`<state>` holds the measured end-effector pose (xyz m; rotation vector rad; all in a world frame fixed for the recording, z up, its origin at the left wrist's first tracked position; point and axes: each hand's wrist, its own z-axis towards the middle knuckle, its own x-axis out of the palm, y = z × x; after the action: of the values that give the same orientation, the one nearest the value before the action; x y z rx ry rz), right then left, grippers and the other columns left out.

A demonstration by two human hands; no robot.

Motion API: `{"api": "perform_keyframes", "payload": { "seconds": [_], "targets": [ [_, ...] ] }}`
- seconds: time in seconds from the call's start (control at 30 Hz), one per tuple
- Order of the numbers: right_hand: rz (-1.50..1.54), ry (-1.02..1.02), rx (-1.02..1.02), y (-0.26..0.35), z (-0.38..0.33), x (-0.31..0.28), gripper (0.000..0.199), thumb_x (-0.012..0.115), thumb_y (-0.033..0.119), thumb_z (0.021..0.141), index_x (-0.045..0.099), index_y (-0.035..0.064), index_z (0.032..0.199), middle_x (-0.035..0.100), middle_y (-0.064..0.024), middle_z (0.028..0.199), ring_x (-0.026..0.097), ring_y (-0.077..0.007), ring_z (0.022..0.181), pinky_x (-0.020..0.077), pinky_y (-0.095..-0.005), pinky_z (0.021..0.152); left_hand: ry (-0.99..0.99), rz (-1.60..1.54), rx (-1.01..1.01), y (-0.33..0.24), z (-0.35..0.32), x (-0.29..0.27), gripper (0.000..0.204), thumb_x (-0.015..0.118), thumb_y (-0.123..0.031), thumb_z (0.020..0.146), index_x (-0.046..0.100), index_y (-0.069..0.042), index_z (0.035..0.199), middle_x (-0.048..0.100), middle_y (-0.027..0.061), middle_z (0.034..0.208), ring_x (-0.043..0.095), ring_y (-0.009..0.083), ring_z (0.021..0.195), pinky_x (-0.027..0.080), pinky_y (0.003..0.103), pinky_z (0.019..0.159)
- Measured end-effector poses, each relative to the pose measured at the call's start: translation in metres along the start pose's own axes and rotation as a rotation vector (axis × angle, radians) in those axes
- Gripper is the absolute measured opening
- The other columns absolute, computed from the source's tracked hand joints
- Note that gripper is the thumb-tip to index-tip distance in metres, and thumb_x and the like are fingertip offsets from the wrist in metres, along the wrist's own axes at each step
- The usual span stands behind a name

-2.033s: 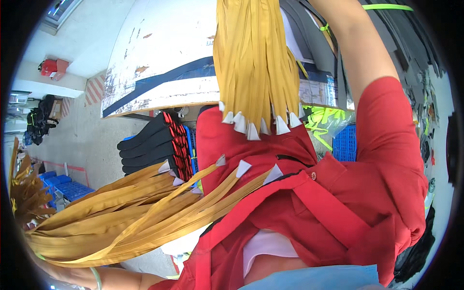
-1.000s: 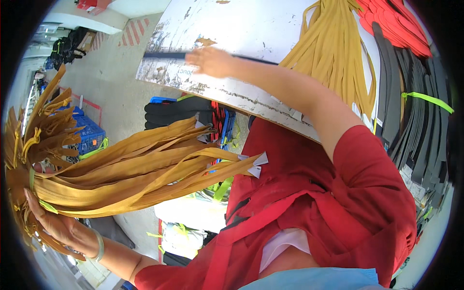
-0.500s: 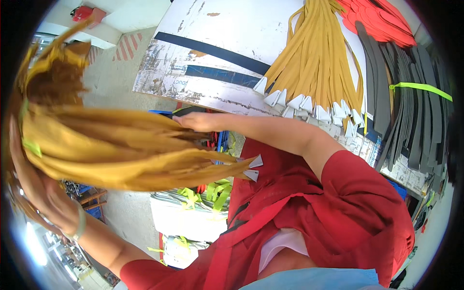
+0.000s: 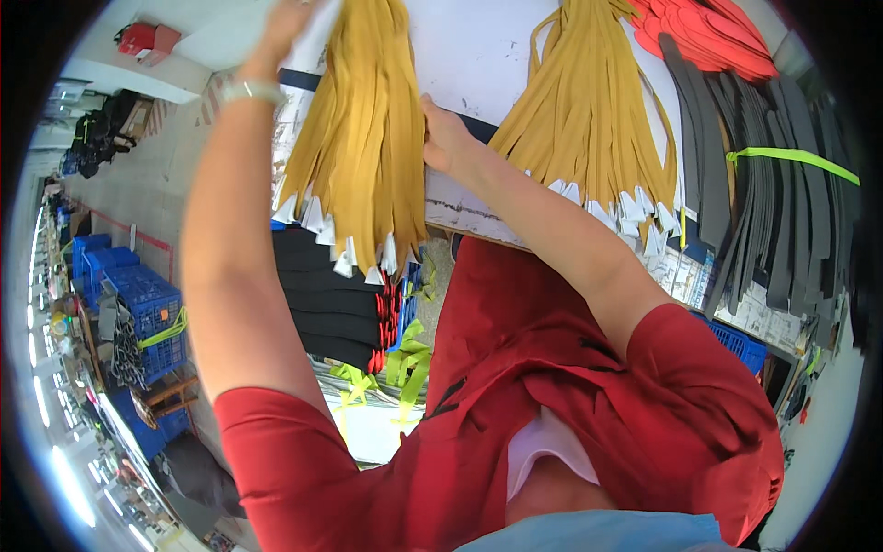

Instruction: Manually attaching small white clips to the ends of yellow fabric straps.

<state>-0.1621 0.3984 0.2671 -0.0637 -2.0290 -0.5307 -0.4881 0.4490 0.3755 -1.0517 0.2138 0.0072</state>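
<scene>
My left hand (image 4: 280, 26) grips the top of a bundle of mustard-yellow straps (image 4: 363, 138) with white pointed tips, laid on the white worktable (image 4: 469, 64) so that the tips hang over the near edge. My right hand (image 4: 443, 133) presses against the right side of that bundle at the table edge. A second bundle of the same yellow straps (image 4: 593, 120) lies just to the right on the table.
Red straps (image 4: 713, 37) and dark grey straps (image 4: 763, 193) tied with a green band lie at the table's right. Below the table edge are black pieces (image 4: 322, 304) and green ties (image 4: 405, 359). Blue crates (image 4: 138, 304) stand on the floor at left.
My left hand has swung the yellow bundle from my left side up onto the table beside the other bundle. My right hand moved from the table edge to the bundle's side.
</scene>
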Motion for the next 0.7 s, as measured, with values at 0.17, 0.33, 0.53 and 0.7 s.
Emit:
{"api": "perform_keyframes", "payload": {
  "seconds": [0.17,0.33,0.53,0.7],
  "targets": [
    [-0.295,-0.243,-0.322,0.051,-0.018,-0.096,0.038,0.044,0.029,0.101,0.050,0.0030,0.128,0.059,-0.0034,0.114,0.054,-0.0136,0.101,0.0425,-0.0290,0.090,-0.313,0.809,-0.702,0.102,-0.081,0.172,0.072,0.064,-0.040,0.088,0.040,0.008,0.135,0.055,0.0192,0.128,0.053,0.0249,0.118,0.040,0.033,0.101],
    [-0.582,-0.140,-0.523,0.031,-0.047,-0.095,0.037,0.051,0.018,0.096,0.048,0.0025,0.130,0.059,-0.0066,0.115,0.056,-0.0133,0.100,0.0444,-0.0260,0.084,-0.634,0.700,-0.678,0.050,-0.174,0.186,0.062,0.064,-0.034,0.088,0.048,0.008,0.129,0.052,0.0261,0.129,0.051,0.0321,0.122,0.040,0.036,0.101],
    [-1.278,-0.110,-0.615,0.005,-0.130,-0.108,0.028,0.056,0.014,0.093,0.058,0.0053,0.120,0.063,-0.0029,0.106,0.056,-0.0103,0.093,0.0447,-0.0256,0.083,-0.789,0.676,-0.559,-0.027,-0.207,0.234,0.036,0.061,-0.020,0.092,0.057,0.003,0.120,0.062,0.0146,0.116,0.060,0.0216,0.105,0.045,0.032,0.092],
    [-1.538,0.046,-0.526,0.020,-0.228,-0.121,0.020,0.059,0.015,0.089,0.062,0.0036,0.105,0.064,-0.0130,0.102,0.061,-0.0270,0.094,0.0475,-0.0337,0.084,-0.728,0.234,-0.553,-0.051,-0.182,0.342,0.023,0.058,-0.011,0.094,0.060,0.002,0.113,0.065,0.0047,0.101,0.060,0.0120,0.094,0.047,0.024,0.085]
  ]
}}
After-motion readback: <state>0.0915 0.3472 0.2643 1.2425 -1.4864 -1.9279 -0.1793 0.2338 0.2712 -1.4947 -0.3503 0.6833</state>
